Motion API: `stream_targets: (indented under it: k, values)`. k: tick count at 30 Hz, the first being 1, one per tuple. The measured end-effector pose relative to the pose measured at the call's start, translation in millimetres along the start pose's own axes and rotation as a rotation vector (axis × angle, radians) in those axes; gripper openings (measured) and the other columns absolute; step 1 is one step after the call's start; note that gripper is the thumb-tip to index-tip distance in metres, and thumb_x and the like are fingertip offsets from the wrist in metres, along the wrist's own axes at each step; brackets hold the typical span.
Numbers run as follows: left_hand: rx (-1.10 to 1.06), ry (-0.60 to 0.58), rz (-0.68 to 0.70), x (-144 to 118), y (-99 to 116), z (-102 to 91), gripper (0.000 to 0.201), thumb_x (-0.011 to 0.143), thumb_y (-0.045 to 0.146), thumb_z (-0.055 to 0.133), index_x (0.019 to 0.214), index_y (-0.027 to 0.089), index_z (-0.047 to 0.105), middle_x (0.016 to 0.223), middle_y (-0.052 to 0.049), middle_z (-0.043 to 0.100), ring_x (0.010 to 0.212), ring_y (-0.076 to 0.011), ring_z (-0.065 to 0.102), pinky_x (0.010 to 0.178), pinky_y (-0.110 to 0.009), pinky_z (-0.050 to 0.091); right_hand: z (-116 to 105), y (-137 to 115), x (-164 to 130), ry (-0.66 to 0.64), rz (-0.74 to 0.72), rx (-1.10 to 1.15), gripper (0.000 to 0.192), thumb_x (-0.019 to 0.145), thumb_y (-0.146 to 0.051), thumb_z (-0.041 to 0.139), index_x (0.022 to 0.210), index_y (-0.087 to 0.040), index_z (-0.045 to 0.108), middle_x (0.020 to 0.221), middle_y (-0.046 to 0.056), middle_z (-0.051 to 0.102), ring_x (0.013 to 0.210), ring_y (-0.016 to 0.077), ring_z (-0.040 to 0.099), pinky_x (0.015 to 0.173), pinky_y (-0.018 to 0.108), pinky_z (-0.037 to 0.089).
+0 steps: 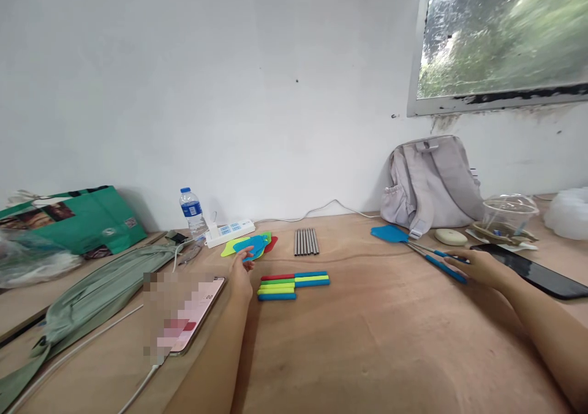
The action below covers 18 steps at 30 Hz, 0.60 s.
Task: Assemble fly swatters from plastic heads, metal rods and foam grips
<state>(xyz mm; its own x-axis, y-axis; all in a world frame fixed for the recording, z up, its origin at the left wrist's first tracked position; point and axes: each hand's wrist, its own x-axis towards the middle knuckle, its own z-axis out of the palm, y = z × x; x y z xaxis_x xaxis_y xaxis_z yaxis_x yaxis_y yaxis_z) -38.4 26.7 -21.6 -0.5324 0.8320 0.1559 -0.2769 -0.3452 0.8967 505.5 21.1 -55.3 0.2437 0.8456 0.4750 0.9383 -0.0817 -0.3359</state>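
My left hand (241, 274) is at a small pile of flat plastic swatter heads in blue, yellow-green and red. Its fingertips close on the blue swatter head (258, 242) at the top of the pile. Over on the right, two blue-handled swatters (389, 234) with thin metal rods lie close together, their blue heads overlapping. The fingers of my right hand (478, 266) are closed around one blue handle; the other handle lies just in front. Coloured handle tubes (294, 285) in red, green, yellow and blue lie in rows between my hands. Behind them is a row of several metal rods (306, 242).
Left of my arm are a phone (197, 319) with a cable, a grey-green strap bag (105, 285), a green bag (98, 218), a water bottle (192, 212) and a power strip (229, 233). A backpack (429, 184), plastic cup (509, 215) and black phone (533, 271) are at right.
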Motion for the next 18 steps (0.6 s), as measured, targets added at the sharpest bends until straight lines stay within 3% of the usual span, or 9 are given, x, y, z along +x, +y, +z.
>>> stream_targets:
  k: [3,7,11,15,18]
  values:
    - [0.009,0.039,-0.001,1,0,-1.6,0.017,0.067,0.021,0.045,0.07,0.016,0.061,0.063,0.002,0.047,0.047,-0.0058,0.037,0.043,-0.02,0.03,4,-3,1,-0.253,-0.029,0.066,0.026,0.065,-0.041,0.059,0.081,-0.023,0.07,0.084,0.013,0.066,0.07,0.0202,0.06,0.059,0.027,0.041]
    - [0.034,0.079,0.002,4,-2,-4.0,0.015,0.066,0.022,0.045,0.067,0.016,0.059,0.062,0.002,0.046,0.045,-0.0063,0.037,0.042,-0.021,0.03,10,-1,4,-0.244,-0.03,0.01,0.027,0.067,-0.039,0.056,0.081,-0.021,0.07,0.076,0.013,0.066,0.067,0.0216,0.06,0.059,0.029,0.039]
    - [0.076,0.107,0.017,6,-4,-5.4,0.015,0.064,0.023,0.044,0.065,0.016,0.057,0.062,0.002,0.046,0.045,-0.0066,0.037,0.042,-0.022,0.03,12,-7,3,-0.151,-0.075,-0.044,0.035,0.073,-0.045,0.046,0.084,-0.021,0.068,0.073,0.012,0.064,0.065,0.0218,0.059,0.057,0.03,0.039]
    - [0.16,0.128,0.033,7,-5,-6.1,0.017,0.063,0.025,0.041,0.065,0.016,0.056,0.06,0.002,0.044,0.045,-0.0074,0.036,0.042,-0.023,0.03,3,-53,-11,0.128,-0.184,-0.06,0.03,0.076,-0.037,0.041,0.084,-0.019,0.064,0.081,0.011,0.063,0.071,0.0221,0.057,0.064,0.031,0.04]
    - [0.263,0.115,0.072,5,-4,-4.9,0.019,0.064,0.025,0.039,0.064,0.016,0.056,0.059,0.001,0.044,0.047,-0.0095,0.037,0.045,-0.024,0.031,4,-114,-35,0.168,-0.44,0.151,0.022,0.075,-0.029,0.044,0.086,-0.019,0.06,0.082,0.007,0.062,0.079,0.02,0.056,0.072,0.03,0.04]
